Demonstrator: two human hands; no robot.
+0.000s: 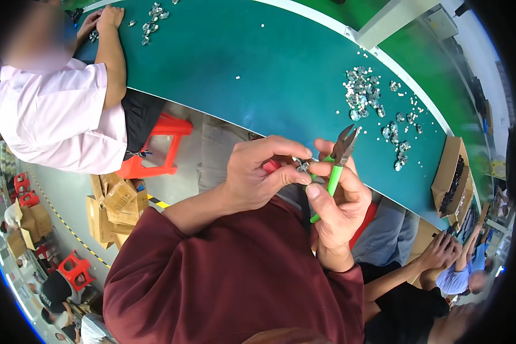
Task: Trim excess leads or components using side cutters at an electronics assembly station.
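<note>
Between the thumb and fingers of my left hand is a small shiny metal-and-clear part. My right hand is wrapped round a pair of cutting pliers with bright green handles. Its dark jaws point up and away from me, apart from the part. My two hands meet in front of my chest, and the right fingertips are close beside the small part; whether they touch it I cannot tell. Beyond them lies a pile of similar small parts on the green table.
An open cardboard box with dark pieces stands at the table's right end. A person in a pink shirt works at the left, near a red stool. Another person's hands are at the lower right. Cardboard cartons sit on the floor.
</note>
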